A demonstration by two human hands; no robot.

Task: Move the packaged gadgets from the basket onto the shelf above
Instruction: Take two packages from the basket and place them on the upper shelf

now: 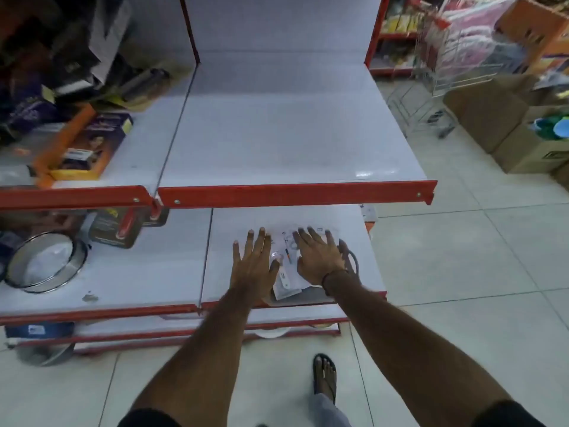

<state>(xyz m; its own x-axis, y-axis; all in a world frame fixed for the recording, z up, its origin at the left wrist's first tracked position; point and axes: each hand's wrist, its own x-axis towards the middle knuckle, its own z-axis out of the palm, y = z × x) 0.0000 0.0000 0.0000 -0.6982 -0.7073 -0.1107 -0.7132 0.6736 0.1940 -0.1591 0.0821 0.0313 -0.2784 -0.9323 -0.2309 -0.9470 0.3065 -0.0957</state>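
Note:
Several white packaged gadgets lie piled in a grey basket on a lower white shelf, mostly covered by my hands. My left hand hovers flat with fingers spread over the pile's left side. My right hand lies flat over its right side, fingers apart; I cannot tell if either touches the packs. The shelf above, white with a red front edge, is bare in this bay.
Boxed goods crowd the upper shelf's left bay. A round metal sieve and a dark box sit on the lower shelf's left. A wire trolley and cardboard boxes stand on the tiled floor at right.

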